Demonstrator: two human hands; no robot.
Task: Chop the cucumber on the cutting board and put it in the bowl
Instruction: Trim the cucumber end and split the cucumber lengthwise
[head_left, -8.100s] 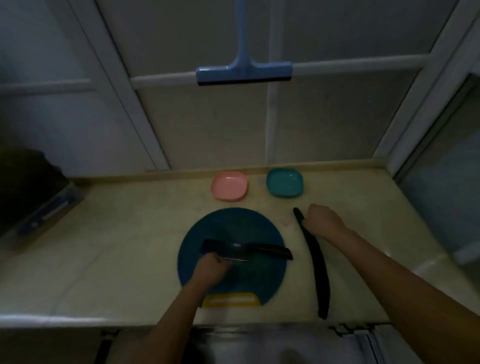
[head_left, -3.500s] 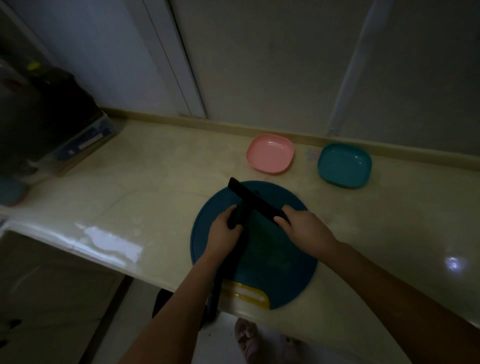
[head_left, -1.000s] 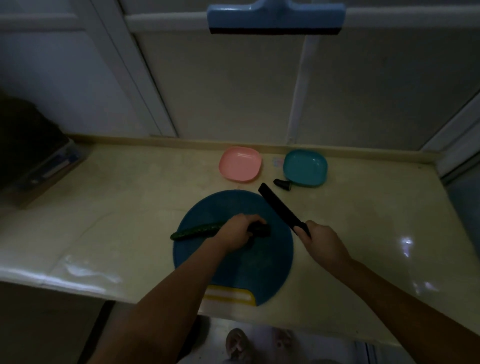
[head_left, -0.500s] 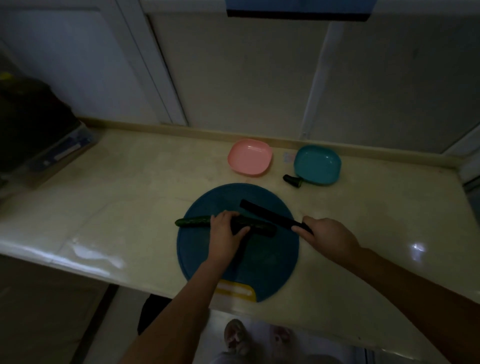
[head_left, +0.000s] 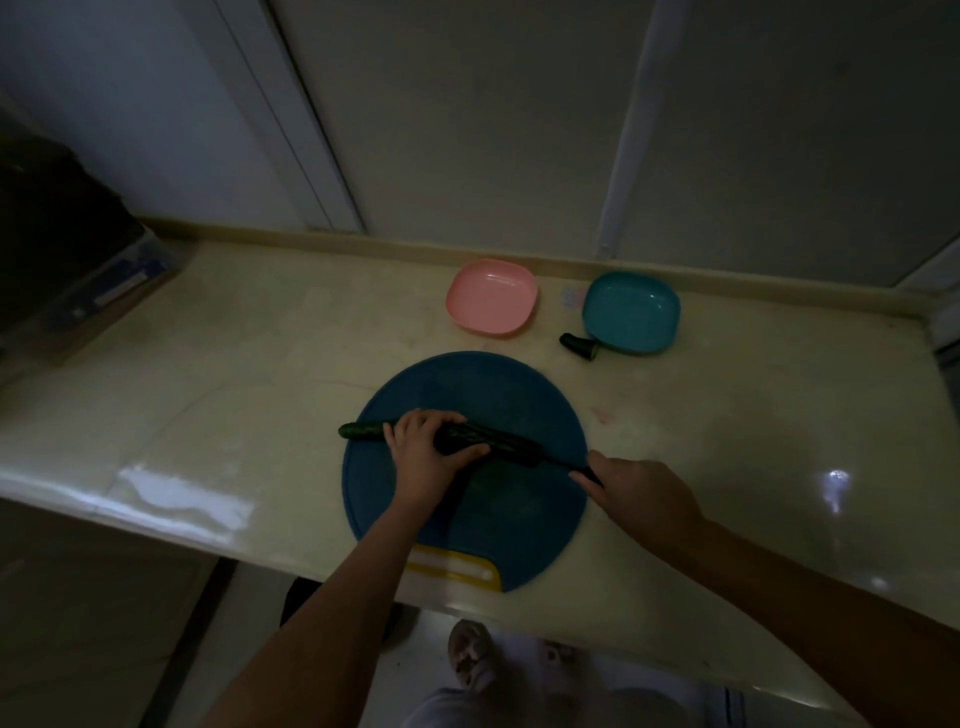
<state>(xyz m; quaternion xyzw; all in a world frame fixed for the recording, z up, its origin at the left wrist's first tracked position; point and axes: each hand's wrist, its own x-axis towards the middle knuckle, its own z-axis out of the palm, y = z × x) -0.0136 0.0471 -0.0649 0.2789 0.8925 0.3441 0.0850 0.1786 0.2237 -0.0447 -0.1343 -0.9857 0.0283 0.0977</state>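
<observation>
A dark green cucumber (head_left: 361, 431) lies across the round blue cutting board (head_left: 467, 384), its left end sticking past the board's edge. My left hand (head_left: 423, 452) grips the cucumber around its middle. My right hand (head_left: 636, 491) holds the handle of a black knife (head_left: 511, 448), whose blade lies low along the cucumber's right part. A cut cucumber end (head_left: 579, 345) sits on the counter beside the teal bowl (head_left: 631, 312). A pink bowl (head_left: 492, 298) stands left of the teal one.
The beige counter (head_left: 260, 364) ends in a front edge just below the board's yellow handle (head_left: 454, 569). A dark box (head_left: 67, 249) sits at the far left. A wall and window frames stand behind the bowls. My feet show below the counter.
The knife has come down from a raised slant to lie along the cucumber's right part. My left hand keeps its grip on the cucumber. The camera has tilted down.
</observation>
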